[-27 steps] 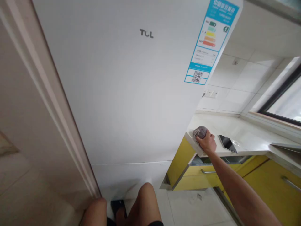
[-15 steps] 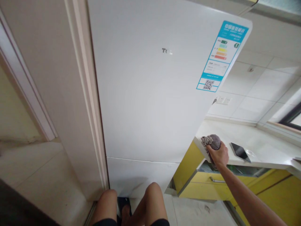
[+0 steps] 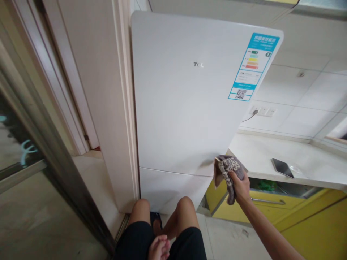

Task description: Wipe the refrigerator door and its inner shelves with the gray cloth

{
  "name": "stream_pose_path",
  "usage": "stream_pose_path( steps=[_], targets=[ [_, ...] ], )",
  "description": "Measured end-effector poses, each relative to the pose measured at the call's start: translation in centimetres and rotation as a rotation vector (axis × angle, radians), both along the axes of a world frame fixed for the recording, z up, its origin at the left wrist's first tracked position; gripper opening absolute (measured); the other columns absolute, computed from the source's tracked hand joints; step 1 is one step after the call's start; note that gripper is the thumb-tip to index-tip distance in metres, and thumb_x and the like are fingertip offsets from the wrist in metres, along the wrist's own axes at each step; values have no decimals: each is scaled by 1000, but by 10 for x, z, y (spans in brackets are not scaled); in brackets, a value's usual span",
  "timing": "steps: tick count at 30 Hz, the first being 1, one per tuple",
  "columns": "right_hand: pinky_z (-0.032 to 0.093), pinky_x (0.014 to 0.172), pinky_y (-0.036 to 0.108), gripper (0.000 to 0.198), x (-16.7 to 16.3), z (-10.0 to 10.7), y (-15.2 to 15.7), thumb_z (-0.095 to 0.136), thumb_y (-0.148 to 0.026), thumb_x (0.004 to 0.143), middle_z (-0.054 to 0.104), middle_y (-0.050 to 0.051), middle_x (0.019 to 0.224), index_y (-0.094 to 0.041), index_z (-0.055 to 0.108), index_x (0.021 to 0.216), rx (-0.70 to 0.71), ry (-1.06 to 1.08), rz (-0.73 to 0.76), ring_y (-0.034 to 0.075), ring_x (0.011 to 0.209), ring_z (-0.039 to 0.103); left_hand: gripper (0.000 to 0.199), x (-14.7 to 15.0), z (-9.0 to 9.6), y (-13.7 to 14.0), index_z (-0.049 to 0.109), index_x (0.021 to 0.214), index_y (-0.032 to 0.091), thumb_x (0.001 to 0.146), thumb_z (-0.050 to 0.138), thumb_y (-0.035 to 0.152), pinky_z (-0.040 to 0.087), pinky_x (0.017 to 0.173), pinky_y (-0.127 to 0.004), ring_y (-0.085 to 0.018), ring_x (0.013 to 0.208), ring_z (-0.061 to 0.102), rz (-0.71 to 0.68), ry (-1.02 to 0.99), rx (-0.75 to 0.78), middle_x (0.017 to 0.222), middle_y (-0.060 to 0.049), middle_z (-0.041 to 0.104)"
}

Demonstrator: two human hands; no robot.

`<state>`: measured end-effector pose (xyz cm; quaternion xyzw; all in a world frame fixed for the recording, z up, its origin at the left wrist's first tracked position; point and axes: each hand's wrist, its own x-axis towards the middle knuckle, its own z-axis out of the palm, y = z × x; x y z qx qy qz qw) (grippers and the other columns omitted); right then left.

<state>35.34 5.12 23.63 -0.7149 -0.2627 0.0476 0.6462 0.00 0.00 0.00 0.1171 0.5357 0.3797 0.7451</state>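
Since the earlier frame the right hand (image 3: 240,186) has lifted the crumpled grey patterned cloth (image 3: 227,173) off the white stone table (image 3: 271,159), and it now hangs in the air just beside the lower right edge of the tall white refrigerator door (image 3: 187,101). The fingers are curled tight round the cloth, one end drooping below the fist. The left hand (image 3: 159,248), which has come into view, rests loosely curled on the lap below the refrigerator, holding nothing. A dark flat phone (image 3: 282,168) lies on the table, well right of the refrigerator.
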Motion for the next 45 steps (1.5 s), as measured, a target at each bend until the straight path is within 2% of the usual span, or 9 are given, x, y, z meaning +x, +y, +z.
stream_pose_path(
  steps=[5,9,15,20,26,30,34,40,45],
  targets=[
    [48,100,49,76,-40,30,2,74,-63,62,71,10,109,-17,64,121,82,-87,156,29,101,63,4,-8,8,-4,62,96,14,92,60,13,51,66,-27,-17,75,72,20,-64,28,80,-8,76],
    [50,102,51,83,-73,36,3,77,-63,62,71,12,118,-18,61,128,41,-124,412,31,106,64,10,-10,19,1,62,104,15,95,59,17,50,67,-29,-18,77,73,74,-126,-22,85,-7,76],
    [41,116,53,88,-112,4,5,81,-60,60,66,14,134,-17,60,135,-198,-171,933,34,125,60,25,-27,35,17,64,118,18,100,47,22,51,75,-32,-17,83,73,286,-431,-42,100,-6,76],
    [34,120,57,91,-136,-30,13,83,-57,61,61,14,142,-19,58,139,-319,-113,1242,36,132,54,32,-35,11,19,68,124,23,101,50,36,51,96,-40,-23,112,70,279,-671,101,127,-11,72],
    [33,122,54,93,-173,-51,16,83,-57,63,59,10,146,-24,54,145,-446,-194,1365,35,135,53,30,-30,-21,17,76,114,33,87,71,45,40,116,-48,-27,125,63,143,-908,335,132,-6,72],
    [35,122,51,96,-203,-67,12,85,-45,63,58,9,148,-27,49,150,-571,-306,1383,35,136,53,42,-35,-15,14,77,113,37,72,87,44,32,121,-55,-31,134,57,-15,-984,441,137,-4,70],
    [28,126,48,103,-236,-101,3,77,-31,64,43,14,159,-20,35,158,-554,-366,1424,31,146,42,52,-35,0,8,76,117,32,70,88,49,31,119,-61,-37,134,56,-80,-938,479,136,-9,70],
    [27,127,47,102,-266,-136,-6,68,-26,69,34,18,162,-18,24,161,-577,-425,1419,31,150,36,60,-30,6,5,75,116,21,63,93,41,38,117,-56,-38,135,57,77,-807,271,117,-14,77],
    [28,127,49,141,-258,-103,6,87,-35,52,10,16,172,-24,3,164,-790,-508,1664,36,157,21,36,-35,8,11,74,109,12,75,79,26,51,107,-51,-35,118,69,254,-768,28,108,-17,79]
  ],
)
